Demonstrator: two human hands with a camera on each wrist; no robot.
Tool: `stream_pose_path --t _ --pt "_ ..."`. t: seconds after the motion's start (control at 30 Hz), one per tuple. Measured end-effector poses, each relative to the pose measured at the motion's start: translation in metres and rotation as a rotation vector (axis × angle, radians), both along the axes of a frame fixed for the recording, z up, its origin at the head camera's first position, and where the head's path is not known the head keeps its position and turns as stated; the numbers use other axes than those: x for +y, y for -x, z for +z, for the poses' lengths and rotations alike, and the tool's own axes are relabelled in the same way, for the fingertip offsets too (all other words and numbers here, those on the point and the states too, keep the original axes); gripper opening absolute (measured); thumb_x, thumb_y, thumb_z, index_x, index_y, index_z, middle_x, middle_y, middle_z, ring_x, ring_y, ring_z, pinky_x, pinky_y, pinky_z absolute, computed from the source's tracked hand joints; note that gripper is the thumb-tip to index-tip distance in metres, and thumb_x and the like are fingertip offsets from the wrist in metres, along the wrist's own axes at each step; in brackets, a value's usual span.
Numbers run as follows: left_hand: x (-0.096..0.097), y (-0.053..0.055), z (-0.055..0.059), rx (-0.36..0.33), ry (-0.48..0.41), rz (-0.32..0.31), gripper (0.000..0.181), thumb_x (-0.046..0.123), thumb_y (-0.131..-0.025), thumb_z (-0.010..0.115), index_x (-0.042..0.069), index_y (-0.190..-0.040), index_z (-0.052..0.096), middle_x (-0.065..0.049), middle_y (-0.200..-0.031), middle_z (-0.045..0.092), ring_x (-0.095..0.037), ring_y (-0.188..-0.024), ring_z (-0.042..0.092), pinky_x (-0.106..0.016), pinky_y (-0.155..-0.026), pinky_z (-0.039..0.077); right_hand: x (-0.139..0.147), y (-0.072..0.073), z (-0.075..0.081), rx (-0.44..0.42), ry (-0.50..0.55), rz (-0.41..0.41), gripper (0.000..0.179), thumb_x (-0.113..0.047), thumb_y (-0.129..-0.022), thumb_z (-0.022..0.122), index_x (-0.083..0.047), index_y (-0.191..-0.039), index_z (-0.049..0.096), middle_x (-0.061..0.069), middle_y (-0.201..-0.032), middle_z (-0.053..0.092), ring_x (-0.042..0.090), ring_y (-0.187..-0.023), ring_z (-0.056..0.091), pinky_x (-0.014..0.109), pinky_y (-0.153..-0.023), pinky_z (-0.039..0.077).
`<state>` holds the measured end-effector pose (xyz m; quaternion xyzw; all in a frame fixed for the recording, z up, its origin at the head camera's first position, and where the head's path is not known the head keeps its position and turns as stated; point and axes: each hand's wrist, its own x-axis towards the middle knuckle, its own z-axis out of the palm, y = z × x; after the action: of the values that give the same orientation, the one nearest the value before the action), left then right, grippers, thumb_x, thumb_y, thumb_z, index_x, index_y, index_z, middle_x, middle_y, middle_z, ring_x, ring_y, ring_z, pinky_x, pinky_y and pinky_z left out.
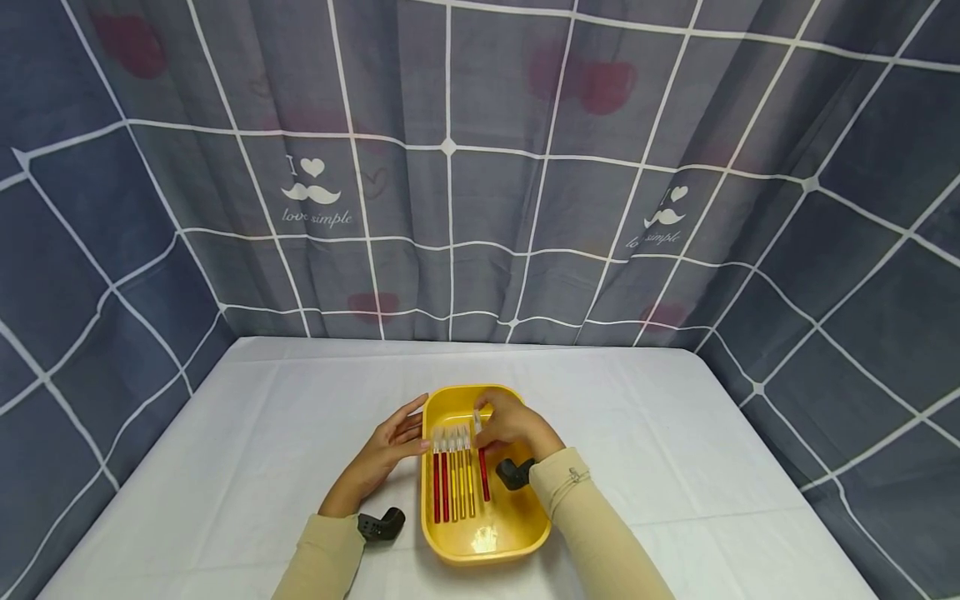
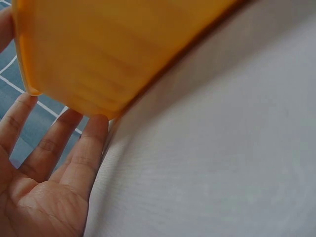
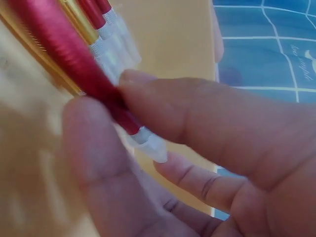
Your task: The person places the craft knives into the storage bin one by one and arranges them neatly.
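Observation:
A yellow tray (image 1: 501, 546) sits on the table. My right hand (image 1: 508, 421) is over its upper right part and pinches a red-handled craft knife (image 1: 483, 475) between thumb and finger. In the right wrist view, the red handle (image 3: 66, 47) crosses the fingertips, with a translucent cap (image 3: 155, 148) on its end. To its left lie several more capped knives, red ones (image 1: 441, 492) outermost and gold ones (image 1: 462, 487) beside them, caps facing away. My left hand (image 1: 386, 454) is at the tray's left side, its extended fingers (image 2: 89, 153) touching the outer wall and its thumb at the rim.
A white cloth (image 1: 300, 467) covers the table. Grey-blue grid-patterned curtains (image 1: 405, 200) stand along the back and both sides. Each wrist carries a black device, one on the left (image 1: 382, 525) and one on the right (image 1: 516, 473).

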<state>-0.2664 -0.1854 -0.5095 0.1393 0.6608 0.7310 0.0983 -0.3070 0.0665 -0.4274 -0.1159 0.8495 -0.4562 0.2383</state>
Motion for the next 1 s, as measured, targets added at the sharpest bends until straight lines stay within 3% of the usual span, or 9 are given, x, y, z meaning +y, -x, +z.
stream_pose_path --t 0.17,0.37,0.7,1.0 --pt "-0.001 0.001 0.0 -0.005 -0.001 -0.002 0.089 0.006 -0.096 0.074 0.0 -0.171 0.026 -0.037 -0.164 0.036 -0.044 -0.143 0.047 -0.023 -0.103 0.052 -0.004 0.0 0.001 -0.038 -0.054 0.008 0.051 0.015 -0.084 0.08 0.005 -0.127 0.054 0.019 -0.09 0.065 0.022 -0.059 0.072 0.033 -0.062 0.064" --pt "-0.001 0.0 0.0 -0.008 0.007 -0.006 0.089 0.007 -0.097 0.074 0.001 -0.171 0.026 -0.036 -0.164 0.036 -0.045 -0.145 0.047 -0.023 -0.103 0.052 -0.011 -0.003 -0.003 -0.02 -0.122 -0.007 0.053 0.014 -0.082 0.083 0.004 -0.127 0.058 0.017 -0.089 0.066 0.022 -0.058 0.073 0.032 -0.06 0.063" --pt "-0.001 0.0 0.0 -0.003 0.004 -0.009 0.088 0.007 -0.097 0.074 0.001 -0.171 0.026 -0.036 -0.164 0.036 -0.045 -0.145 0.047 -0.024 -0.104 0.052 -0.017 -0.004 -0.009 -0.011 -0.172 -0.02 0.054 0.011 -0.084 0.084 0.003 -0.131 0.059 0.014 -0.084 0.065 0.012 -0.05 0.06 0.023 -0.053 0.057" --pt "-0.002 0.0 0.0 0.005 0.0 -0.017 0.088 0.006 -0.098 0.073 0.001 -0.171 0.025 -0.036 -0.164 0.036 -0.045 -0.145 0.047 -0.024 -0.104 0.052 -0.018 -0.004 -0.007 0.016 -0.183 -0.001 0.054 0.013 -0.083 0.084 0.003 -0.13 0.059 0.018 -0.098 0.065 0.02 -0.056 0.069 0.03 -0.057 0.062"
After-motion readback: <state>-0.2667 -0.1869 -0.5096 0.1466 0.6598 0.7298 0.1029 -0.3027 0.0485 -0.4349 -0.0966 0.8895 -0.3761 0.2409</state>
